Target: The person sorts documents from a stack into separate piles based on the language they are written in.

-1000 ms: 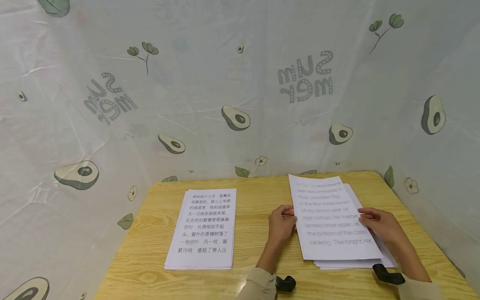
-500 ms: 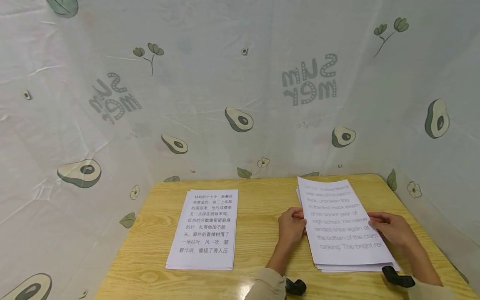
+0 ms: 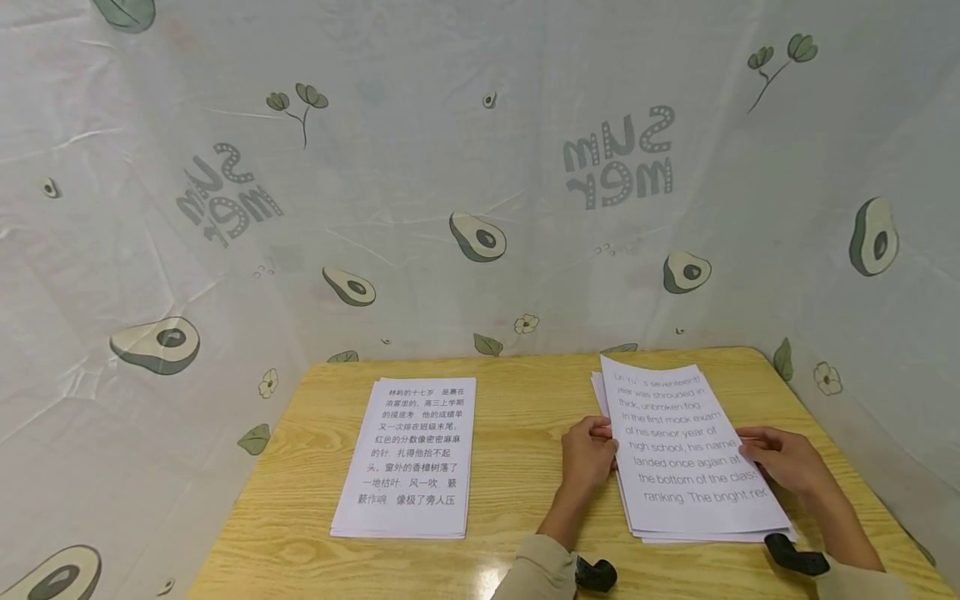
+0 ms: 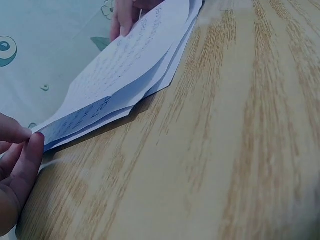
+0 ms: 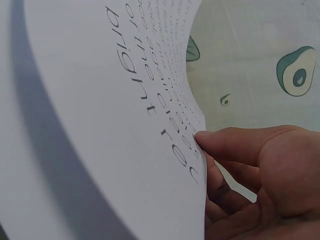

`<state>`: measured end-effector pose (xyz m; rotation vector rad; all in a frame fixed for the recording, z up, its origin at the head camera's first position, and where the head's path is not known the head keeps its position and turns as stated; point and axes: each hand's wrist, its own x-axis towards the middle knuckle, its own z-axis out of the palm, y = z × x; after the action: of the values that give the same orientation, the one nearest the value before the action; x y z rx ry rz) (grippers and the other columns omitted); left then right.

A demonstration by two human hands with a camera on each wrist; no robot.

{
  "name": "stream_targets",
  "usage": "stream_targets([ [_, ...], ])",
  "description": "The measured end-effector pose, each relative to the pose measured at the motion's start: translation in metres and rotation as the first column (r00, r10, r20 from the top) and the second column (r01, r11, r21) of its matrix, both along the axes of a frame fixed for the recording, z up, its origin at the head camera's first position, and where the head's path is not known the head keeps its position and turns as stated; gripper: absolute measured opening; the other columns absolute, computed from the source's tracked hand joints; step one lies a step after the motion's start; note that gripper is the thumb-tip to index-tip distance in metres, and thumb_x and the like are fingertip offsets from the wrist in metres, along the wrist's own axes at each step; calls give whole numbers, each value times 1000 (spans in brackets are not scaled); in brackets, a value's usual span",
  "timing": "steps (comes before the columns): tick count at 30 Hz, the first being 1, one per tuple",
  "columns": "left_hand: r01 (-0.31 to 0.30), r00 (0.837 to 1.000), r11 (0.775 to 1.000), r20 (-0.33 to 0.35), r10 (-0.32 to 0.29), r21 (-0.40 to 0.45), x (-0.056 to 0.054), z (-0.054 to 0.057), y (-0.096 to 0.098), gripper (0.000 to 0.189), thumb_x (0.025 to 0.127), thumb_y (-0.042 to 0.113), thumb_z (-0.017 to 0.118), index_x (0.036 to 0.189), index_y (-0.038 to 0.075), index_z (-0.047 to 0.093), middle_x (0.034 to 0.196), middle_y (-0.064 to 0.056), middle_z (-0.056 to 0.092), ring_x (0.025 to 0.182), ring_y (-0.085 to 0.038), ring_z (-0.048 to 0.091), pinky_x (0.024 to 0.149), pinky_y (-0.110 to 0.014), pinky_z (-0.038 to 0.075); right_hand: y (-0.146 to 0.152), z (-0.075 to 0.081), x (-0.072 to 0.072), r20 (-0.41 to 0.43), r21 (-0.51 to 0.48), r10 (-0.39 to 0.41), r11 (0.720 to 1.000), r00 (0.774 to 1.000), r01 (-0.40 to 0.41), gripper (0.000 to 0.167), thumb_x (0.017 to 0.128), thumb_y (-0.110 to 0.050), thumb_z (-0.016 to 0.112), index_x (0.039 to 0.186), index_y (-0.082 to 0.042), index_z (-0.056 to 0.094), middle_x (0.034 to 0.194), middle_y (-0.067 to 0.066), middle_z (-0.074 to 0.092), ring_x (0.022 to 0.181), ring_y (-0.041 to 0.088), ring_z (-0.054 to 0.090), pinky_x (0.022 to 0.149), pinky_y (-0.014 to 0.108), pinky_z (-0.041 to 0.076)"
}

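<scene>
A sheet of paper (image 3: 675, 450) printed with English text lies over a small stack on the right of the table, slightly raised and bowed. My left hand (image 3: 588, 454) pinches its left edge between thumb and fingers; the left wrist view shows this left hand (image 4: 20, 165) at the sheet's edge, with loose layers beneath. On the opposite edge my right hand (image 3: 787, 462) pinches the same sheet. Close up in the right wrist view, the right hand (image 5: 280, 170) has its thumb on top of the paper (image 5: 115, 125) and fingers behind.
To the left on the wooden table (image 3: 517, 483) lies another paper stack (image 3: 405, 458), printed with Chinese characters. A pale curtain (image 3: 405, 167) with avocado and leaf prints surrounds the table's back and sides.
The English sheet moved right and slightly toward me with both hands, coming more in line with the papers under it. Part of the shift comes from the head view moving. The left stack stayed put.
</scene>
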<state>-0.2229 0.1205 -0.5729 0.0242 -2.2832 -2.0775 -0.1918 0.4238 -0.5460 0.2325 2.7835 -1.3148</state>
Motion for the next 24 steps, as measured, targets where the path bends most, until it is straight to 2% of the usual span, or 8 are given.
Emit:
stream_targets([
  [8,8,1000,1000,23,-8,9,1,-1,-1,28,86,-11,75,111,0,78,84,-2,71,62,-2,61,49,-19,54,-2,-5,0,3,32,-13,999,1000,13,50,107,-16,61,144,17,54,107,17,73,79,9,64,65,25,54],
  [11,13,999,999,50,-15,32,2,0,-2,24,88,-8,77,112,-1,77,84,1,68,63,-4,62,51,-21,57,-2,-4,2,-1,48,-7,999,1000,7,52,107,-20,62,142,17,55,109,21,73,80,10,64,65,26,54],
  [14,29,998,999,54,-31,35,2,1,-5,23,91,-1,79,114,-2,76,85,4,66,62,-6,63,52,-22,58,-3,-1,5,-10,105,-16,994,1000,17,51,106,-23,64,140,15,58,113,27,73,82,12,66,64,25,53],
  [18,40,999,999,32,-40,-8,2,1,-17,26,94,9,80,117,-2,76,87,5,69,59,-7,64,52,-20,55,-5,5,8,-39,211,-28,977,999,35,48,104,-24,65,135,13,63,116,33,72,85,21,69,64,26,51],
  [20,47,999,998,18,-47,-29,2,1,-27,28,95,13,80,119,-1,76,88,4,71,58,-7,64,53,-19,53,-6,8,9,-45,231,-28,972,999,38,48,105,-24,64,134,13,64,115,34,71,86,25,71,63,28,52],
  [24,75,997,994,-9,-76,-75,3,1,-49,33,97,19,78,124,-1,75,94,2,74,67,-6,68,59,-19,54,-8,13,12,-54,253,-31,966,998,44,48,106,-27,63,133,13,64,115,35,71,86,28,71,63,29,52],
])
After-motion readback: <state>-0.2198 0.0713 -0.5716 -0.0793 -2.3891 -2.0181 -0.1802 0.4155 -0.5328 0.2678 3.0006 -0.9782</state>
